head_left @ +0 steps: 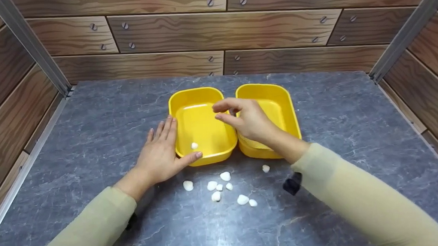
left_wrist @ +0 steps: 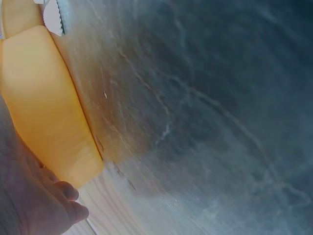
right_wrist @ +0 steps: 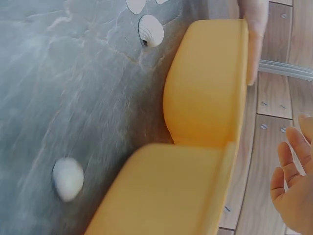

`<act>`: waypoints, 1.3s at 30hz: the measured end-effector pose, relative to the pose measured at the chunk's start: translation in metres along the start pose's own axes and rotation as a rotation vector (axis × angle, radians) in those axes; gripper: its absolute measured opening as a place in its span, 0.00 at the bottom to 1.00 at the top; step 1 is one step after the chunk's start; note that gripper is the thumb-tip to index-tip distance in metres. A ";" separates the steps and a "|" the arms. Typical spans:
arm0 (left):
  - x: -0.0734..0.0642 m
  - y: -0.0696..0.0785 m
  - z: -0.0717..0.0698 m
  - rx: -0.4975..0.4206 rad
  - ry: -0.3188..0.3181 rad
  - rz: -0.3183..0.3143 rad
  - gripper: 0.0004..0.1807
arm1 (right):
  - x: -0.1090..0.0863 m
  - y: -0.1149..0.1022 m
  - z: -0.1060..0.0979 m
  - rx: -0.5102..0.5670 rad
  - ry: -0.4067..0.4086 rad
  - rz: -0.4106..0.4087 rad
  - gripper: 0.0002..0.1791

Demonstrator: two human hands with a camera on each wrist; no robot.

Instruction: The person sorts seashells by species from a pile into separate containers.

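My left hand [head_left: 158, 152] rests along the left side of the left yellow tub [head_left: 202, 125], fingers straight and thumb over its near rim. One white seashell [head_left: 194, 145] lies inside that tub near the thumb. Above the inner walls of both tubs hovers my right hand [head_left: 247, 117], thumb and index finger apart with nothing seen between them. In the right wrist view its fingers [right_wrist: 288, 169] are loosely bent. The right yellow tub [head_left: 278, 106] is partly covered by this hand and forearm.
Several white seashells [head_left: 216, 196] lie scattered on the dark marbled table [head_left: 109, 102] in front of the tubs. A lone shell [head_left: 266, 168] sits near the right tub. Wood-patterned walls [head_left: 225, 29] with metal corner posts enclose the table's back and sides.
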State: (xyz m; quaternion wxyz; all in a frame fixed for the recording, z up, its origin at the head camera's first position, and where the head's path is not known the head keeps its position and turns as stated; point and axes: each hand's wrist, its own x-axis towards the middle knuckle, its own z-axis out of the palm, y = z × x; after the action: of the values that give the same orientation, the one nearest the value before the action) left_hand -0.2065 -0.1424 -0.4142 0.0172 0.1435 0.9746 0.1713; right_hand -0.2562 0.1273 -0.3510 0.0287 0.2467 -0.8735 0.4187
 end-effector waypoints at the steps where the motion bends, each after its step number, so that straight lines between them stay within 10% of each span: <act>1: 0.000 0.000 0.000 -0.001 -0.002 -0.001 0.67 | -0.004 0.000 -0.005 0.001 0.008 -0.008 0.14; 19: 0.001 0.000 0.001 -0.002 0.004 -0.002 0.67 | -0.088 0.015 -0.064 0.011 0.133 -0.102 0.12; 39: 0.000 0.000 0.001 0.002 0.015 0.010 0.67 | -0.167 0.068 -0.042 -0.009 0.050 -0.225 0.20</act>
State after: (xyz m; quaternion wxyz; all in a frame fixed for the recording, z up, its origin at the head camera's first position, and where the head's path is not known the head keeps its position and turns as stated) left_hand -0.2068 -0.1418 -0.4146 0.0090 0.1472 0.9741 0.1716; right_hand -0.1470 0.2623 -0.4151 0.0982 0.3324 -0.8413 0.4149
